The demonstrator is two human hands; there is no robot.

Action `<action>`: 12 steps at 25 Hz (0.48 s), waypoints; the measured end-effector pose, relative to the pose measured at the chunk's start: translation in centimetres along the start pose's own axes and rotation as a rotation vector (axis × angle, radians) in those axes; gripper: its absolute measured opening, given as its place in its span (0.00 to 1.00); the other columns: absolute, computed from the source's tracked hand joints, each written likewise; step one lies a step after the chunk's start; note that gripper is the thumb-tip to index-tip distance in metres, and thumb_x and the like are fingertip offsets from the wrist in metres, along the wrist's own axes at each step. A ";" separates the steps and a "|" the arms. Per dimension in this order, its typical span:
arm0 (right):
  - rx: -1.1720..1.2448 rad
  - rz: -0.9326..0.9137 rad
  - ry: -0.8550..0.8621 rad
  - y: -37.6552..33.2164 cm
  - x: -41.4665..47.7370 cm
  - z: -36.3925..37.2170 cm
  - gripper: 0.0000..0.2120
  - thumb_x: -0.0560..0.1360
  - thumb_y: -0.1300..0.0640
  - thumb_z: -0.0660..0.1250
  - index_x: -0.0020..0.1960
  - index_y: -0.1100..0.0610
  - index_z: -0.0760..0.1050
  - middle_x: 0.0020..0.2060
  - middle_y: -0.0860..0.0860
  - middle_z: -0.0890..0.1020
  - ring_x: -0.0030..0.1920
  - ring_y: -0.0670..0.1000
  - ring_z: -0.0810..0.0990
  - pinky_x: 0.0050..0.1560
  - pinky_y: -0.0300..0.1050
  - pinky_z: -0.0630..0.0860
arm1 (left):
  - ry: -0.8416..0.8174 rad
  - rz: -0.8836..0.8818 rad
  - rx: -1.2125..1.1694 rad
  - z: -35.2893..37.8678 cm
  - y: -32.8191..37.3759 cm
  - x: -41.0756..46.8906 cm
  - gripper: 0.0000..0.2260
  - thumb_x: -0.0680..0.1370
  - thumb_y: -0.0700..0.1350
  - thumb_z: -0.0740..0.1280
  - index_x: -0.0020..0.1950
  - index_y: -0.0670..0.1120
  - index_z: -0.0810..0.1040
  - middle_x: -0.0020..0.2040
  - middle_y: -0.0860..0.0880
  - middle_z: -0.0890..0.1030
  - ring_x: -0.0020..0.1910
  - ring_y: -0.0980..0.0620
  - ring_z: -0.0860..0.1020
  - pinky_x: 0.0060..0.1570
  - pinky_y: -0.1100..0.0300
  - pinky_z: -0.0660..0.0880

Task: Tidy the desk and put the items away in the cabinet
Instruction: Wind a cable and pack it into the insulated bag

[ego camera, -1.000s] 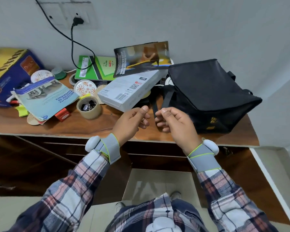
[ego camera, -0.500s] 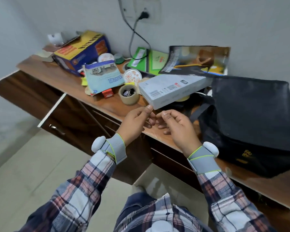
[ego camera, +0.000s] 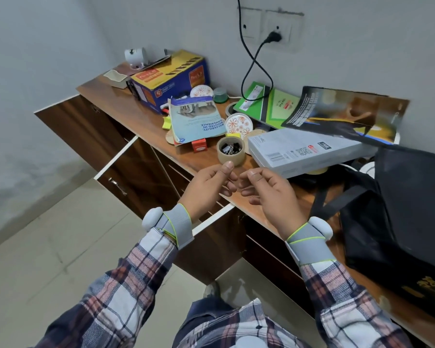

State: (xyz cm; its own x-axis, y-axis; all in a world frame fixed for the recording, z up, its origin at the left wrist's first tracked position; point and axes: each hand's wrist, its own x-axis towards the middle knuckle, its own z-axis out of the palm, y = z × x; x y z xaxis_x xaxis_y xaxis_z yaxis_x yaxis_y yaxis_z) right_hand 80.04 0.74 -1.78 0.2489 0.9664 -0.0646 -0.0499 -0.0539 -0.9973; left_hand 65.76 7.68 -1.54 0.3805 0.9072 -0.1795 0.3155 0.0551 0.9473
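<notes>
My left hand (ego camera: 209, 187) and my right hand (ego camera: 269, 194) hover side by side over the front edge of the wooden desk (ego camera: 103, 92), fingers loosely curled, holding nothing. Just beyond them stand a tape roll filled with binder clips (ego camera: 231, 150) and a flat white box (ego camera: 304, 151). Further back lie a blue booklet (ego camera: 199, 119), a floral coaster (ego camera: 237, 124), a small red box (ego camera: 199, 144), green notebooks (ego camera: 266, 104), a dark magazine (ego camera: 344, 114) and a blue and yellow carton (ego camera: 171, 79). Below the desk a cabinet door (ego camera: 133, 177) stands ajar.
A black bag (ego camera: 407, 209) fills the right end of the desk. A black power cable (ego camera: 256, 59) hangs from the wall socket down behind the notebooks. A white tray (ego camera: 116, 77) and a white cylindrical object (ego camera: 136, 56) sit at the far left corner. Tiled floor lies to the left.
My view has swung left and back, bringing the desk's left end, the cabinet door and the floor into sight. Both hands stay together in front of me, holding nothing.
</notes>
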 end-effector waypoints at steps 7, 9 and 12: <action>-0.042 0.008 -0.032 0.1 5.3 5.3 0.11 0.80 0.50 0.62 0.46 0.48 0.82 0.39 0.48 0.85 0.39 0.46 0.81 0.40 0.40 0.77 | 0.002 0.032 -0.004 -5.8 -0.2 3.9 0.20 0.84 0.54 0.57 0.49 0.41 0.80 0.39 0.44 0.81 0.35 0.53 0.79 0.33 0.71 0.72; -0.077 0.019 -0.037 0.3 6.7 6.8 0.12 0.76 0.43 0.62 0.47 0.45 0.82 0.41 0.48 0.85 0.40 0.46 0.82 0.42 0.42 0.77 | 0.000 0.036 -0.013 -7.3 -0.7 5.0 0.21 0.84 0.53 0.57 0.51 0.37 0.80 0.39 0.43 0.81 0.35 0.54 0.79 0.34 0.70 0.73; -0.096 0.029 -0.004 0.8 7.9 7.4 0.12 0.74 0.40 0.61 0.47 0.43 0.82 0.42 0.47 0.85 0.42 0.47 0.83 0.44 0.45 0.77 | -0.025 0.017 0.005 -8.4 -1.0 6.2 0.21 0.84 0.54 0.56 0.51 0.38 0.79 0.38 0.45 0.81 0.34 0.55 0.79 0.34 0.69 0.73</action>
State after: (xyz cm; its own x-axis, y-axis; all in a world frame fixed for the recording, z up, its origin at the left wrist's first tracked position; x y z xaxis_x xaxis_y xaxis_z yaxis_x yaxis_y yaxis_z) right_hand 74.77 10.16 -2.79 0.2449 0.9650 -0.0940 0.0361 -0.1060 -0.9937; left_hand 60.49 16.78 -1.39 0.4076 0.8973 -0.1698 0.3129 0.0375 0.9491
